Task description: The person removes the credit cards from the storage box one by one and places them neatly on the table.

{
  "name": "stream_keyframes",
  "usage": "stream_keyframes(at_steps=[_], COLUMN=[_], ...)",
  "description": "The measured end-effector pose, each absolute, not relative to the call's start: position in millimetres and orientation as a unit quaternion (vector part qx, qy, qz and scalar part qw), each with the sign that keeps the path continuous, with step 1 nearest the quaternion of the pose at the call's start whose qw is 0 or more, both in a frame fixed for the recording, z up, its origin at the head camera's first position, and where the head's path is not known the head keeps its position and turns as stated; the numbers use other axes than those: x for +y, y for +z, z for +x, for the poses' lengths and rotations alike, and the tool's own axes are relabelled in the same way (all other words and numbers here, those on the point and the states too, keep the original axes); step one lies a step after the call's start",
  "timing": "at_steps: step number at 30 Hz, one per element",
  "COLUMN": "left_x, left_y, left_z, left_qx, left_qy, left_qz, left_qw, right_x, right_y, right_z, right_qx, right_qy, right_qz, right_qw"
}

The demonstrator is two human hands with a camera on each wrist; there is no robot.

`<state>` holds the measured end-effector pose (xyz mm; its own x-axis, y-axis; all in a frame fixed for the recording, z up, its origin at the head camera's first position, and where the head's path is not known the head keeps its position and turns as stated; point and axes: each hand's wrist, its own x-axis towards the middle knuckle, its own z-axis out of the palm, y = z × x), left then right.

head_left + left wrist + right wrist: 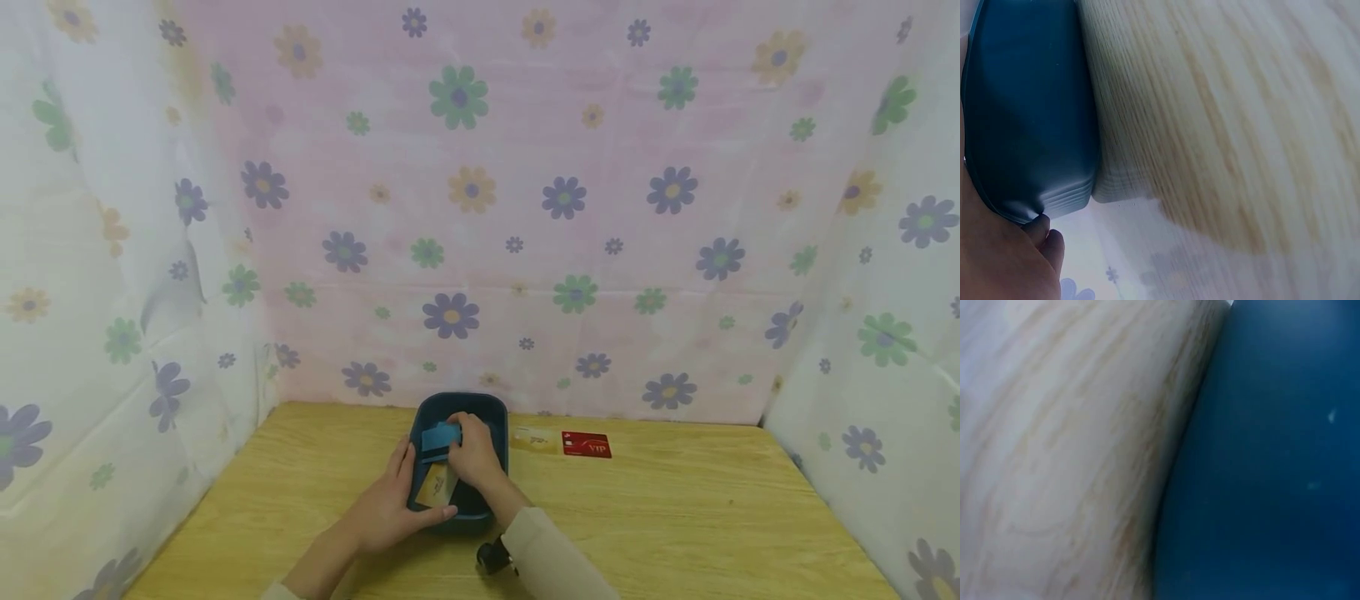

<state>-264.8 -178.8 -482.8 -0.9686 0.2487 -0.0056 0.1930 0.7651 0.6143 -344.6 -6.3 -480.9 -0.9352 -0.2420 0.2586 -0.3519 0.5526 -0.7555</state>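
Observation:
A dark blue plastic bin sits on the wooden table. At its left side my left hand grips the rim, the thumb lying along the near edge. In the left wrist view, the fingertips of that hand rest against the bin's corner. My right hand reaches inside and pinches a blue card with a dark stripe. Below this card, a beige card leans in the bin, partly covered by the right hand. The right wrist view holds only the bin's blue wall and the table.
Right of the bin, a pale yellowish card lies flat beside a red VIP card. A black wrist camera is at the right sleeve. Flower-printed cloth stands behind the table and at both sides.

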Motion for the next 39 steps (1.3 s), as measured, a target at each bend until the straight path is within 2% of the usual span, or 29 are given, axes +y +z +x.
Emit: stream_keyframes(at_steps=[4, 23, 39], left_x=[-179, -178, -174], left_y=[-484, -481, -476], left_z=[-265, -264, -261], left_qx=[0.939, 0.937, 0.941], left_qy=[0.320, 0.324, 0.318], left_qz=[0.116, 0.122, 0.113], left_qw=[0.047, 0.040, 0.037], right_x=[-6, 4, 47], right_y=[-481, -470, -457], right_z=[-344, -337, -323], right_qx=[-0.876, -0.838, -0.817], right_qy=[0.449, 0.488, 0.521], right_qz=[0.164, 0.181, 0.184], right_qw=[0.065, 0.163, 0.163])
